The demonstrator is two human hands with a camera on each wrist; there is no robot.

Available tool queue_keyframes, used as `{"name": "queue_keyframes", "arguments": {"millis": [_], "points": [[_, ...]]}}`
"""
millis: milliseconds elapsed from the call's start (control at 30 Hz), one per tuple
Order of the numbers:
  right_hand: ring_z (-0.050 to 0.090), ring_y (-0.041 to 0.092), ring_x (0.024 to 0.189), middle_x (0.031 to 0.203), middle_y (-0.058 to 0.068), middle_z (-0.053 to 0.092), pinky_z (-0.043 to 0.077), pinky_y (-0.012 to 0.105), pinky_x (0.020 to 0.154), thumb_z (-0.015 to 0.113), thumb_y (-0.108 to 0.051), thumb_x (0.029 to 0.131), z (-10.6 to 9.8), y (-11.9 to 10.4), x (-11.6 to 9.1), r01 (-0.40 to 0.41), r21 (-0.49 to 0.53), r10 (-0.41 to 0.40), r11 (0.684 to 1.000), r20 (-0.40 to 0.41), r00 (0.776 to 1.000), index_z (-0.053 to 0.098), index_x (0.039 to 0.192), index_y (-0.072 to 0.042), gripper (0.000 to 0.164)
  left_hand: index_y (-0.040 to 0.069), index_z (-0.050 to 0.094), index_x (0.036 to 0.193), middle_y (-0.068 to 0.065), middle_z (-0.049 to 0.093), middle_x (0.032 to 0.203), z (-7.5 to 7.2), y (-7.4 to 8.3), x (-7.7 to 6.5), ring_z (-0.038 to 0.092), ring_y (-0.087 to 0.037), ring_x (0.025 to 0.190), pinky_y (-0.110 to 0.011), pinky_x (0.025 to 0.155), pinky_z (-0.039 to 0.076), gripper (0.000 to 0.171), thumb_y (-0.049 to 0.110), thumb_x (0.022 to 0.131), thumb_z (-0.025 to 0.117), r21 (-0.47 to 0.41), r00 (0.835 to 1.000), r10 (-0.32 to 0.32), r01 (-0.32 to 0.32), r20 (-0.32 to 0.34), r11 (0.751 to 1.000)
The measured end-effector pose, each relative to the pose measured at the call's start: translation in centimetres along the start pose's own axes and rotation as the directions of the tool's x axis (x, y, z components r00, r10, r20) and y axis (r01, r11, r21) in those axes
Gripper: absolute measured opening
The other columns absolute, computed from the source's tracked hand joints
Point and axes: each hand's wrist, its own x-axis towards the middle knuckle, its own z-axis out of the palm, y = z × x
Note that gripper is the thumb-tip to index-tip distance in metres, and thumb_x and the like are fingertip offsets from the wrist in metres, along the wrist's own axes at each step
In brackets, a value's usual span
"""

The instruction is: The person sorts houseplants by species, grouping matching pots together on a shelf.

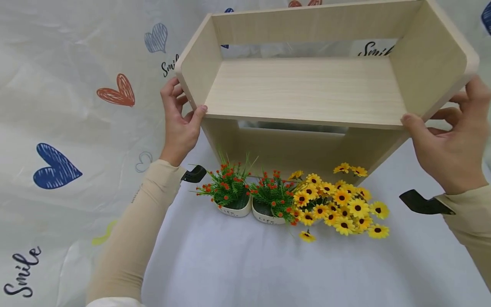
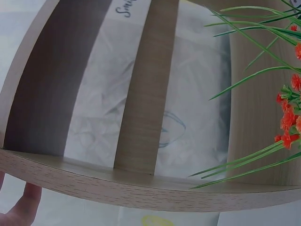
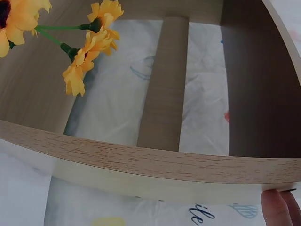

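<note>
A pale wooden two-tier shelf [image 1: 307, 91] fills the upper part of the head view, with upright side panels and a back rail. My left hand [image 1: 180, 125] grips its left side, thumb on the front edge near the middle board and fingers around the outer face. On the opposite side, my right hand [image 1: 452, 140] holds the right panel the same way. Fingertips [image 2: 29, 200] show beside the panel edge [image 2: 141, 193] in the left wrist view; in the right wrist view, fingers [image 3: 277, 207] touch the panel [image 3: 188, 165]. Plants hide the shelf's foot.
Two potted plants with red flowers [image 1: 231, 181] [image 1: 273, 192] stand side by side before the shelf in white pots. Right of them is a bunch of yellow flowers [image 1: 343, 209]. All are on a white tablecloth [image 1: 268, 268]. A heart-printed sheet [image 1: 76, 128] hangs behind and left.
</note>
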Motion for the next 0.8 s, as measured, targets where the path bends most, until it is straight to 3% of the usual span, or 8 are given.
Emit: {"name": "queue_keyframes", "arguments": {"millis": [233,367,567,667,800], "points": [[0.052,-0.014,0.091,0.131,-0.029,0.046,0.045,0.0,0.078,0.067,-0.021,0.09,0.0,-0.3,-0.1,-0.049,-0.071,0.048,0.996,-0.019,0.999,0.033,0.156,-0.033,0.075,0.011,0.025,0.153,-0.008,0.049,0.14,-0.1,0.4,0.2,0.056,-0.02,0.127,-0.052,0.103,0.056,0.07,0.001,0.095,0.063,0.007,1.0,-0.013,0.013,-0.012,1.0],[0.053,-0.014,0.087,0.127,-0.029,0.048,0.041,-0.003,0.073,0.066,-0.017,0.089,-0.1,-0.1,-0.1,0.014,-0.009,-0.014,1.0,-0.039,0.999,0.037,0.155,-0.03,0.073,0.013,0.026,0.153,-0.009,0.049,0.14,0.0,0.7,0.3,0.057,-0.018,0.127,-0.046,0.105,0.056,0.072,0.004,0.094,0.067,0.019,0.999,-0.051,0.051,-0.007,0.999],[0.052,-0.012,0.087,0.132,-0.027,0.051,0.04,-0.003,0.072,0.066,-0.018,0.089,0.0,0.0,-0.2,0.006,-0.034,-0.007,0.999,-0.037,0.999,0.036,0.155,-0.033,0.074,0.014,0.027,0.154,-0.013,0.051,0.141,-0.7,0.8,0.6,0.057,-0.017,0.126,-0.04,0.101,0.053,0.075,0.011,0.093,0.07,0.173,0.999,-0.041,0.035,0.03,0.984],[0.052,-0.011,0.089,0.133,-0.027,0.051,0.04,-0.004,0.072,0.066,-0.018,0.09,0.2,0.0,-0.3,-0.011,-0.049,0.009,0.999,-0.032,0.999,0.034,0.155,-0.034,0.074,0.012,0.03,0.153,-0.014,0.053,0.14,-1.2,0.8,1.0,0.054,-0.021,0.127,-0.041,0.102,0.047,0.076,0.018,0.09,0.072,0.326,0.999,0.001,-0.014,0.04,0.945],[0.052,-0.012,0.089,0.128,-0.032,0.048,0.04,-0.004,0.072,0.066,-0.019,0.09,0.4,0.0,-0.5,-0.017,-0.044,0.015,0.999,-0.043,0.999,0.035,0.155,-0.034,0.073,-0.001,0.044,0.144,-0.022,0.055,0.133,-1.3,0.4,1.4,0.047,-0.035,0.124,-0.047,0.109,0.038,0.064,0.026,0.092,0.067,0.539,0.995,0.066,-0.093,0.069,0.837]]}}
